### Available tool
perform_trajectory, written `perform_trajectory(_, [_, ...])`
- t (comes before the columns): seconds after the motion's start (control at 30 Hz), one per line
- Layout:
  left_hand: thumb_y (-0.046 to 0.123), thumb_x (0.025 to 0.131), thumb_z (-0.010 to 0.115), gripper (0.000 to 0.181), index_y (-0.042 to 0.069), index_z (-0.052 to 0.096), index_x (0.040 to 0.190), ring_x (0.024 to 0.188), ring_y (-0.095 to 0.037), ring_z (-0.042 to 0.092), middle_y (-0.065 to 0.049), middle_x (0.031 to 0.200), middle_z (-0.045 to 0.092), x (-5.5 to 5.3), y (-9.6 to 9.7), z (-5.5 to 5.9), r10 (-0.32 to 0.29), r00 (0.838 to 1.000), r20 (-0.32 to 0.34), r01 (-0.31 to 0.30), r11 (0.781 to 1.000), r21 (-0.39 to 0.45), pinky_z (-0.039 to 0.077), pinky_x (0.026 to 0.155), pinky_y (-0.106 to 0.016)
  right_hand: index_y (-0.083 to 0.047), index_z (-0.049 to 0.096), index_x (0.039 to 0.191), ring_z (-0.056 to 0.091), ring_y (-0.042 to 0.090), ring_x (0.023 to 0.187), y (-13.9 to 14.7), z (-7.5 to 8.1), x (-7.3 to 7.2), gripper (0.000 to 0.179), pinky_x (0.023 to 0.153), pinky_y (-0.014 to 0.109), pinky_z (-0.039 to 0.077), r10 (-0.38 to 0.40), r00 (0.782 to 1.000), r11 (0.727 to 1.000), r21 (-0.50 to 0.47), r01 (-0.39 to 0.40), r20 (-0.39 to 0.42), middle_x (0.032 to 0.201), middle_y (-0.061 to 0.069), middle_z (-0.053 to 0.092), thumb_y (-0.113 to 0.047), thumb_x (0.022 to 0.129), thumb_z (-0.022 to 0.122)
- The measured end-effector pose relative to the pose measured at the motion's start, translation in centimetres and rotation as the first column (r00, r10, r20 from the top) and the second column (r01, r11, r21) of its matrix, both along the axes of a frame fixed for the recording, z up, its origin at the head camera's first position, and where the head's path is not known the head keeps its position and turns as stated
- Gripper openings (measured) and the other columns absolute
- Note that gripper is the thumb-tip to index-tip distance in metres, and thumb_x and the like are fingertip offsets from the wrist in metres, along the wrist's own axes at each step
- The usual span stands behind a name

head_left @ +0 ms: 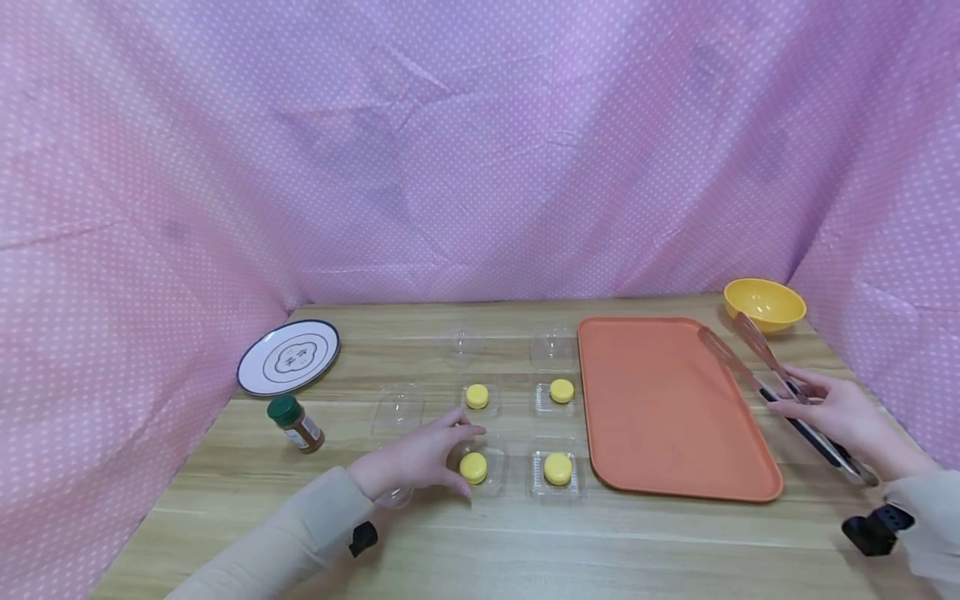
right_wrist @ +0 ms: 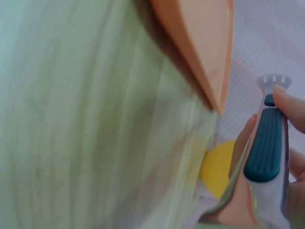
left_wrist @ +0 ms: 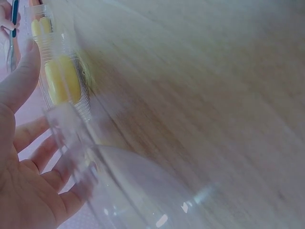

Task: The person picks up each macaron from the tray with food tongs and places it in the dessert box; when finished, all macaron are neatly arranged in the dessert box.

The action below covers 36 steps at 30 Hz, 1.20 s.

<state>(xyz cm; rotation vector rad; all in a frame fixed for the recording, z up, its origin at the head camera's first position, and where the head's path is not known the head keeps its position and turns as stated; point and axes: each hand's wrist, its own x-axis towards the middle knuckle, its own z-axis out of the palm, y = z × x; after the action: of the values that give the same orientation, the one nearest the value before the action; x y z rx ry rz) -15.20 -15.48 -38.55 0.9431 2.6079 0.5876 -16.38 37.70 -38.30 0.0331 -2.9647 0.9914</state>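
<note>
My left hand [head_left: 423, 454] reaches around the left side of a clear plastic box [head_left: 497, 477] that holds a yellow macaron [head_left: 473, 468]. Its thumb and fingers are spread apart in the left wrist view, beside the clear lid [left_wrist: 138, 191]; whether they touch the plastic I cannot tell. Three more macarons sit in clear boxes nearby, one box [head_left: 557, 492] to the right and two behind. At the right, my right hand [head_left: 843, 417] grips metal tongs [head_left: 761, 343] with dark handle grips, held above the right edge of an orange tray [head_left: 675, 408].
A yellow bowl [head_left: 763, 304] stands at the back right. On the left are a white plate [head_left: 262, 367] with a dark rim and a green-capped spice jar [head_left: 296, 425]. Polka-dot pink cloth [head_left: 480, 167] hangs around the wooden table [head_left: 525, 550].
</note>
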Motion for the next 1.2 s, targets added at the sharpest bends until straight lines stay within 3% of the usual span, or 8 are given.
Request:
perform_trajectory(0.17, [0.038,0.067,0.082,0.083,0.007,0.049,0.136,0.102,-0.014,0.050,0.001,0.116,0.045,-0.1,0.1,0.0,0.010,1.000,0.009,-0.010,1.000,-0.013,0.047,0.093,-0.027,0.017,0.035,0.134,0.052,0.008,0.076,1.4,-0.4,-0.1,0.077,0.058,0.019,0.040,-0.039,0.998,0.995,0.096,0.033,0.057,0.106,0.038,0.059,-0.033,0.086,0.069])
perform_trajectory(0.3, [0.039,0.067,0.082,0.083,0.007,0.049,0.136,0.102,-0.014,0.050,0.001,0.116,0.045,-0.1,0.1,0.1,0.009,1.000,0.008,-0.009,1.000,-0.019,0.047,0.093,-0.027,0.019,0.028,0.135,0.055,0.026,0.085,2.2,-1.0,-0.1,0.079,0.058,0.018,0.040,-0.065,0.991,0.996,0.061,0.059,0.115,0.117,0.045,0.048,-0.029,0.088,0.067])
perform_trajectory(0.4, [0.039,0.067,0.081,0.083,0.007,0.049,0.136,0.101,-0.014,0.050,0.001,0.117,0.045,0.0,0.1,0.1,0.008,1.000,0.005,-0.008,1.000,-0.020,0.047,0.092,-0.027,0.020,0.024,0.135,0.054,0.022,0.081,2.7,-1.4,-0.1,0.079,0.058,0.017,0.040,-0.082,0.986,0.996,0.033,0.078,0.145,0.114,0.045,0.049,-0.027,0.088,0.066])
perform_trajectory(0.53, [0.039,0.067,0.082,0.084,0.006,0.048,0.136,0.102,-0.014,0.050,0.000,0.117,0.045,0.0,0.1,0.2,0.011,1.000,0.008,-0.011,1.000,-0.018,0.047,0.093,-0.027,0.020,0.021,0.136,0.045,-0.003,0.073,3.3,-2.0,-0.1,0.080,0.057,0.014,0.040,-0.080,0.983,0.997,0.014,0.079,0.166,0.111,0.043,0.053,-0.027,0.089,0.065])
perform_trajectory(0.63, [0.038,0.067,0.082,0.084,0.006,0.048,0.136,0.102,-0.013,0.051,-0.001,0.118,0.046,0.1,0.2,0.1,0.015,1.000,0.013,-0.015,1.000,-0.016,0.047,0.095,-0.029,0.019,0.021,0.137,0.039,-0.013,0.074,3.6,-2.4,-0.1,0.082,0.057,0.011,0.039,-0.065,0.983,0.998,0.005,0.065,0.171,0.119,0.045,0.048,-0.030,0.088,0.065])
perform_trajectory(0.87, [0.036,0.067,0.082,0.083,0.005,0.048,0.137,0.103,-0.014,0.052,-0.002,0.118,0.046,0.2,0.1,0.1,0.014,1.000,0.007,-0.014,1.000,-0.010,0.047,0.097,-0.030,0.019,0.021,0.138,0.036,-0.018,0.075,4.0,-3.0,-0.2,0.089,0.057,0.008,0.037,-0.067,0.982,0.998,0.005,0.067,0.178,0.121,0.042,0.049,-0.037,0.086,0.067])
perform_trajectory(1.2, [0.036,0.068,0.082,0.083,0.005,0.048,0.136,0.100,-0.013,0.051,-0.001,0.118,0.046,0.2,0.1,0.2,0.010,1.000,0.005,-0.010,1.000,-0.018,0.048,0.093,-0.029,0.024,0.030,0.132,0.042,-0.016,0.069,3.4,-2.8,0.1,0.080,0.056,0.009,0.039,-0.048,0.993,0.999,0.013,0.047,0.104,0.097,0.027,0.067,-0.030,0.087,0.068])
